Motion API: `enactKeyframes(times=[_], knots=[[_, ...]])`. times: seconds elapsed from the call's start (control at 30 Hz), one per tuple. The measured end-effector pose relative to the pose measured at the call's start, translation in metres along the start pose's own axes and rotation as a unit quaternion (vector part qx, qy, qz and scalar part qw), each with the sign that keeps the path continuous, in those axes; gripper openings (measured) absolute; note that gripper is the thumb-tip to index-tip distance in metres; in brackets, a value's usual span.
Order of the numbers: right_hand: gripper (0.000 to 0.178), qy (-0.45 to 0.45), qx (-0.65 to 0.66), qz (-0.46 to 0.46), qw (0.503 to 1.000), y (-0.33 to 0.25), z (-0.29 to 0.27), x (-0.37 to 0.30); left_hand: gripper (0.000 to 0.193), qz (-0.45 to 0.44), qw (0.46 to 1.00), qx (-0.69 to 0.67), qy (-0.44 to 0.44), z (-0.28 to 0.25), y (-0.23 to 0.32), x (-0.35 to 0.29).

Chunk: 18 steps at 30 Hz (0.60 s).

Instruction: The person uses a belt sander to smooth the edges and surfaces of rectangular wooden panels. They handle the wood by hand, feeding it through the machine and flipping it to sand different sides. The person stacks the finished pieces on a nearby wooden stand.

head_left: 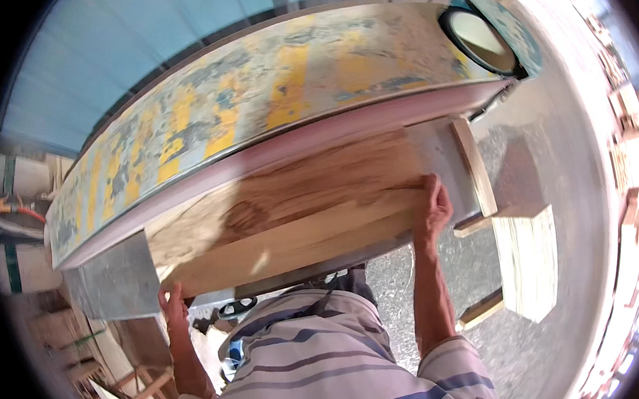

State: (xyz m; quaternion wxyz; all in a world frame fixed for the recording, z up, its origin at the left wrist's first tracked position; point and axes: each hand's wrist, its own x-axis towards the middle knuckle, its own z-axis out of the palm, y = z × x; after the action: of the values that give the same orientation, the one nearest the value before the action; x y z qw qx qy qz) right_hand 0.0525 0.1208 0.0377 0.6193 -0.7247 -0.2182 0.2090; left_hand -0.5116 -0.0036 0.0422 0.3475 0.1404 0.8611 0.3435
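A wide wooden panel [297, 193] with brown grain and a dark knot lies on a metal table, its far edge close along a pink belt [279, 143]. Its nearer strip [315, 240] is lighter and plainer; whether that is a separate board I cannot tell. My left hand [172, 302] grips the panel's near left corner. At the right end, my right hand [435, 205] is closed over the near edge, slightly blurred.
Behind the belt runs a long machine housing [254, 94] with worn yellow stripes and a round drum opening [479, 37] at its right end. A wooden strip [474, 164] edges the metal table [116, 278]. Stacked pale boards [526, 264] stand at right.
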Motion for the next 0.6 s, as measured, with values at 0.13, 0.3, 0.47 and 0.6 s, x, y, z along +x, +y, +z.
enactKeyframes(times=[0.13,0.3,0.47,0.6], knots=[[0.038,0.012,-0.007,0.030,0.999,-0.007,0.000,0.007,0.078,0.001,1.000,-0.001,-0.014,0.002,-0.002,0.002],[0.037,0.018,-0.006,0.038,0.999,-0.021,-0.011,0.021,0.072,0.014,1.000,0.016,0.006,0.027,0.012,-0.026],[0.038,0.025,-0.016,0.017,0.999,0.014,-0.004,0.009,0.084,0.031,0.998,0.010,-0.050,-0.001,0.005,-0.003],[0.036,0.008,-0.059,0.026,0.998,0.008,0.009,-0.019,0.079,0.013,1.000,0.022,-0.018,-0.026,-0.008,0.024]])
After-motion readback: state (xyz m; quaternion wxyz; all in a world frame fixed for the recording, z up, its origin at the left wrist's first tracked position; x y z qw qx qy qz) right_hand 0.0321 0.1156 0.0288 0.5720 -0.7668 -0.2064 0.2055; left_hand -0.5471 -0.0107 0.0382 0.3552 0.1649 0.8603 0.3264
